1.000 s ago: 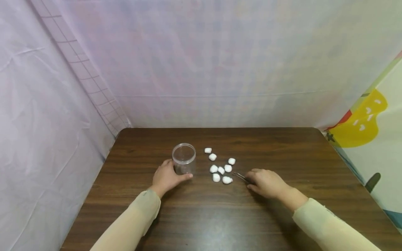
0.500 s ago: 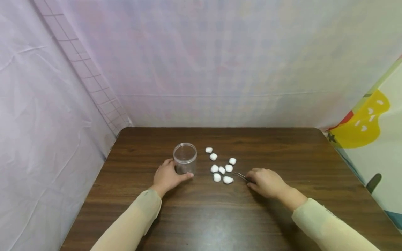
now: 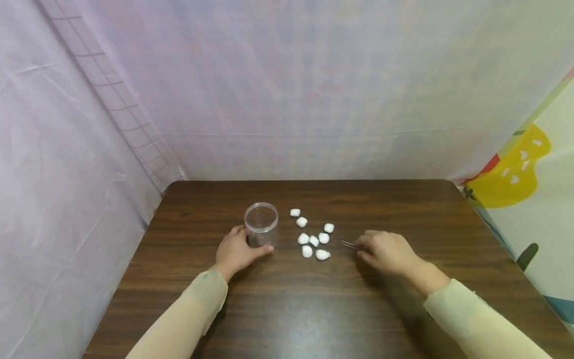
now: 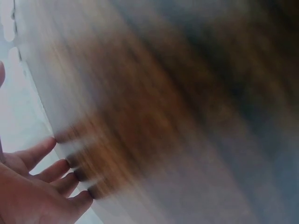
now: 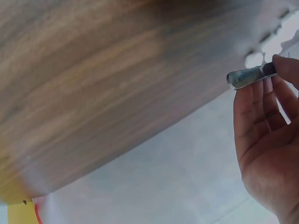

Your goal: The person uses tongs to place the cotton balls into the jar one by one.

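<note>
A clear, round jar [image 3: 261, 217] without a lid stands upright on the table. Its lower left side is held by my left hand [image 3: 236, 253], thumb in front and fingers behind; in the left wrist view the fingertips of that left hand [image 4: 39, 184] meet the tabletop. Right of the jar lie several white cotton balls [image 3: 314, 241]. My right hand [image 3: 387, 253] pinches metal tweezers [image 3: 348, 244], whose tips point left toward the cotton balls with a gap between. The right wrist view shows the rounded back end of the tweezers [image 5: 245, 77] between thumb and fingers.
The dark wood-grain table [image 3: 287, 304] ends at a far edge against a pale hanging curtain [image 3: 314, 99]. More white sheeting [image 3: 67, 199] hangs along the left. On the right is a cloth with a yellow printed shape [image 3: 508, 182].
The right hand and tweezers have shifted slightly right and away from the cotton balls, and the tweezers lie flatter. The left hand and jar have stayed in place.
</note>
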A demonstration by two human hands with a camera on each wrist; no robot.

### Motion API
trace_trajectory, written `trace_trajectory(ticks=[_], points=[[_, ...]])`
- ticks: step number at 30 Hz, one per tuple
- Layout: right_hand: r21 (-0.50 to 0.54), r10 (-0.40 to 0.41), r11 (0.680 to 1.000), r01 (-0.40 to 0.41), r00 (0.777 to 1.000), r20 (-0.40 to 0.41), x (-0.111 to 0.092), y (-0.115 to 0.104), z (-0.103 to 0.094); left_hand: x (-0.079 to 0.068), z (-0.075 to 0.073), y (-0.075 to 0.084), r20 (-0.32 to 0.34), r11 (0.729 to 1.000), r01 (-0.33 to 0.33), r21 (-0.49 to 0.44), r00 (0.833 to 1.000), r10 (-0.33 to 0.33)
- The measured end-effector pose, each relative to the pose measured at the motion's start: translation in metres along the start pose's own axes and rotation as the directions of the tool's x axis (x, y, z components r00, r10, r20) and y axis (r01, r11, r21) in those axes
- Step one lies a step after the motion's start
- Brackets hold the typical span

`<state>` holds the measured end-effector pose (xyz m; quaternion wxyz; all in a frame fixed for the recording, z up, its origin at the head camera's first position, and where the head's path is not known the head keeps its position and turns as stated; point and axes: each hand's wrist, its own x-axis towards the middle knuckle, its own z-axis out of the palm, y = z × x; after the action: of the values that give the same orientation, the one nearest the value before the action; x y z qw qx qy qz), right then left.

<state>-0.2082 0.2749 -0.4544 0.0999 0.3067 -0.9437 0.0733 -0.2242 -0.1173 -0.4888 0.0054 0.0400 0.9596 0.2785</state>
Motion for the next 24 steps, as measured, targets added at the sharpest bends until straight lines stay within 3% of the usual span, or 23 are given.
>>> trace_trajectory(ticks=[7,15,24], points=[[0.001,-0.062,0.998,0.062,0.998,-0.012,0.009,-0.004,-0.008,0.002,-0.004,-0.002,-0.001,1.0,-0.002,-0.005,1.0,0.002],[-0.032,-0.128,0.991,0.128,0.992,0.003,0.016,-0.012,0.0,0.003,-0.001,-0.004,-0.005,1.0,0.006,-0.005,1.0,-0.006],[-0.012,-0.144,0.989,0.144,0.989,0.033,0.018,-0.019,0.003,0.0,0.0,-0.001,-0.009,1.0,0.001,-0.013,1.0,-0.001]])
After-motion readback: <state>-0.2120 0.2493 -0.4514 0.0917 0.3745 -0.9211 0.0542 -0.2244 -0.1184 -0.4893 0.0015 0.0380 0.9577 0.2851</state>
